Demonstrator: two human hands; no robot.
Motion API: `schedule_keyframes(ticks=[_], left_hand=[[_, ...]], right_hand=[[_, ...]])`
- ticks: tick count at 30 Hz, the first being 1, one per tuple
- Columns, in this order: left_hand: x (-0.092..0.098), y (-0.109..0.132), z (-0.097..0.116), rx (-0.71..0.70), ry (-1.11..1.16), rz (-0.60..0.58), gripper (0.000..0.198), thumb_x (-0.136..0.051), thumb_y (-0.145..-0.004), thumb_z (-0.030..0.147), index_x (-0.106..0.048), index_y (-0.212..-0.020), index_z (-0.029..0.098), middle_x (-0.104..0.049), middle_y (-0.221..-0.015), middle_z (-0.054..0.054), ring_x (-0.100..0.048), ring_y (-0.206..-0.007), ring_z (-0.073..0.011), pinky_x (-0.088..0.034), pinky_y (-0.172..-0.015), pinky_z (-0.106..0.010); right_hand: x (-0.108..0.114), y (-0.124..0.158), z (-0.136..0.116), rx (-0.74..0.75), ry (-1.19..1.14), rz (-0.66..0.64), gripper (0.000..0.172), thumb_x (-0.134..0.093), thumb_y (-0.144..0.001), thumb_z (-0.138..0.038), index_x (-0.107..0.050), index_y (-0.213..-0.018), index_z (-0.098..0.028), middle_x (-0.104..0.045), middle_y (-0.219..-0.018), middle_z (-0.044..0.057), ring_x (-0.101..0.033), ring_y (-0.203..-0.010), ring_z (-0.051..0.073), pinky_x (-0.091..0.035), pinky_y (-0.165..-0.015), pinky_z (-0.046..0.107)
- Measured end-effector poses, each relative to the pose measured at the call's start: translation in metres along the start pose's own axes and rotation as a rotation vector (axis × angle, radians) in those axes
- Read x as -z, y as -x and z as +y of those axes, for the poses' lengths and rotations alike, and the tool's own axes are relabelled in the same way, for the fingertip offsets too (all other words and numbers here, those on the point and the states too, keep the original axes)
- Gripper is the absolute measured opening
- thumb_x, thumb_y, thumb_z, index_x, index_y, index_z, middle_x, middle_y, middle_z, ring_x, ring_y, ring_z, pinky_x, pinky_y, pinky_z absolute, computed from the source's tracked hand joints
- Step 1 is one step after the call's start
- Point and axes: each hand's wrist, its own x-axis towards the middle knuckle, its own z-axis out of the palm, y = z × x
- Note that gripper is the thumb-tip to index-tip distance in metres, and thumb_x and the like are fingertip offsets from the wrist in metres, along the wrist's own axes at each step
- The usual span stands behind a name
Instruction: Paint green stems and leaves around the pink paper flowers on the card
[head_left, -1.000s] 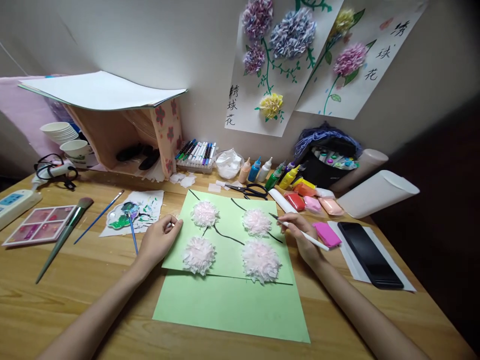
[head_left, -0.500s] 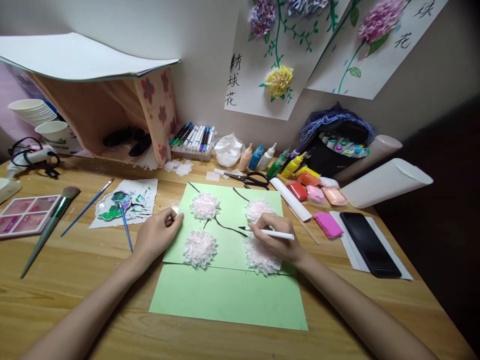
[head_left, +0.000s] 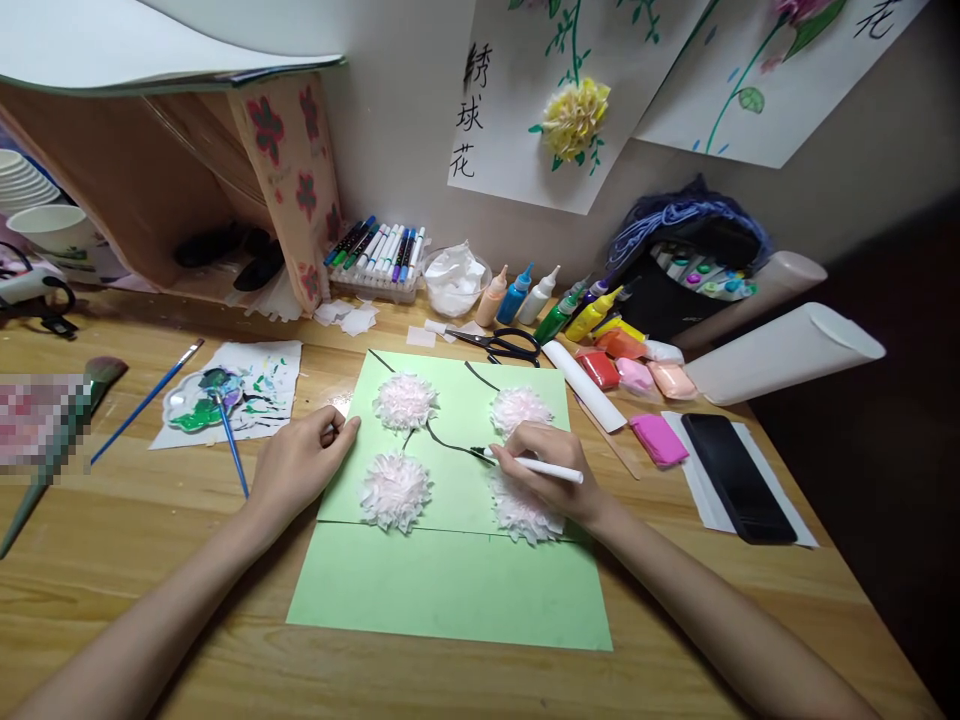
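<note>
A light green sheet point(head_left: 457, 480) lies on the wooden desk point(head_left: 135, 560) with several pale pink tissue flowers point(head_left: 395, 490) and black drawn stems on it. A second green sheet point(head_left: 450, 590) lies under it, nearer me. My right hand point(head_left: 544, 472) is closed on a white marker pen point(head_left: 540, 465), its black tip touching a stem line between the flowers. My left hand point(head_left: 300, 465) is curled, pressing on the upper sheet's left edge with its thumb and fingers.
Scissors point(head_left: 499, 345), paint bottles point(head_left: 517, 300), clay blocks point(head_left: 634, 375) and a tray of markers point(head_left: 379, 255) line the back. A black phone point(head_left: 739, 480) and white rolls point(head_left: 780, 350) lie at the right. A paint palette point(head_left: 202, 400) with brushes is at the left.
My right hand carried the pen from the sheet's right edge leftward to the stem between the flowers. The view has tilted down. My left hand has stayed on the sheet's edge.
</note>
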Motion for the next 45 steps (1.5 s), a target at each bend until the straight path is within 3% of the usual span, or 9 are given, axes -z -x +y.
schedule_keyframes(ticks=[4,8,14,19,26,32,45], left_hand=[[0.000,0.000,0.001,0.000,-0.003,-0.006,0.034,-0.043,-0.086,0.051,-0.048,-0.067,0.023,-0.056,-0.060,0.003,-0.055,-0.062,-0.0179,-0.029,-0.054,-0.026],[0.002,0.000,0.002,0.006,0.000,-0.016,0.034,-0.042,-0.086,0.051,-0.049,-0.067,0.023,-0.057,-0.061,0.002,-0.054,-0.062,-0.0173,-0.028,-0.055,-0.026],[0.003,0.001,0.002,0.004,-0.007,-0.021,0.035,-0.041,-0.086,0.051,-0.050,-0.067,0.023,-0.058,-0.061,0.002,-0.053,-0.062,-0.0177,-0.028,-0.055,-0.027],[0.003,0.001,0.002,0.001,-0.014,-0.027,0.035,-0.042,-0.086,0.052,-0.050,-0.068,0.023,-0.058,-0.063,0.002,-0.053,-0.063,-0.0179,-0.028,-0.056,-0.027],[0.002,0.001,0.002,0.003,-0.011,-0.028,0.035,-0.042,-0.086,0.052,-0.050,-0.068,0.023,-0.058,-0.062,0.002,-0.053,-0.062,-0.0173,-0.027,-0.055,-0.027],[0.001,0.000,-0.001,-0.013,-0.010,-0.022,0.035,-0.042,-0.086,0.052,-0.050,-0.068,0.023,-0.058,-0.062,0.002,-0.053,-0.063,-0.0179,-0.027,-0.055,-0.027],[0.001,0.000,0.000,-0.013,-0.019,-0.021,0.035,-0.042,-0.086,0.052,-0.049,-0.067,0.023,-0.057,-0.062,0.002,-0.052,-0.061,-0.0171,-0.027,-0.055,-0.027]], right_hand=[[0.007,-0.003,-0.001,-0.074,-0.025,0.006,0.024,-0.058,-0.086,-0.026,-0.049,-0.064,-0.021,-0.056,-0.058,-0.001,-0.050,-0.053,0.012,-0.038,-0.054,0.026],[0.022,-0.009,-0.004,-0.142,-0.062,-0.007,0.009,-0.059,-0.085,-0.028,-0.057,-0.082,-0.019,-0.064,-0.074,0.002,-0.059,-0.065,0.014,-0.044,-0.059,0.026],[0.030,-0.009,-0.018,-0.146,0.008,-0.154,0.012,-0.053,-0.089,-0.024,-0.060,-0.097,-0.019,-0.065,-0.090,0.006,-0.061,-0.080,0.017,-0.047,-0.072,0.031],[0.020,-0.008,-0.026,-0.144,0.037,-0.247,0.013,-0.052,-0.085,-0.019,-0.059,-0.096,-0.017,-0.063,-0.088,0.008,-0.059,-0.081,0.018,-0.046,-0.073,0.032],[0.013,-0.010,-0.022,-0.168,-0.031,-0.227,0.003,-0.056,-0.083,-0.019,-0.058,-0.085,-0.017,-0.061,-0.077,0.003,-0.056,-0.070,0.014,-0.042,-0.066,0.027],[0.006,-0.008,-0.022,-0.074,-0.072,-0.270,0.010,-0.055,-0.083,-0.015,-0.060,-0.091,-0.019,-0.065,-0.084,0.004,-0.057,-0.076,0.015,-0.043,-0.071,0.028],[0.004,-0.007,-0.022,-0.044,-0.032,-0.294,0.010,-0.053,-0.083,-0.012,-0.057,-0.089,-0.019,-0.065,-0.082,0.005,-0.056,-0.076,0.016,-0.043,-0.071,0.028]])
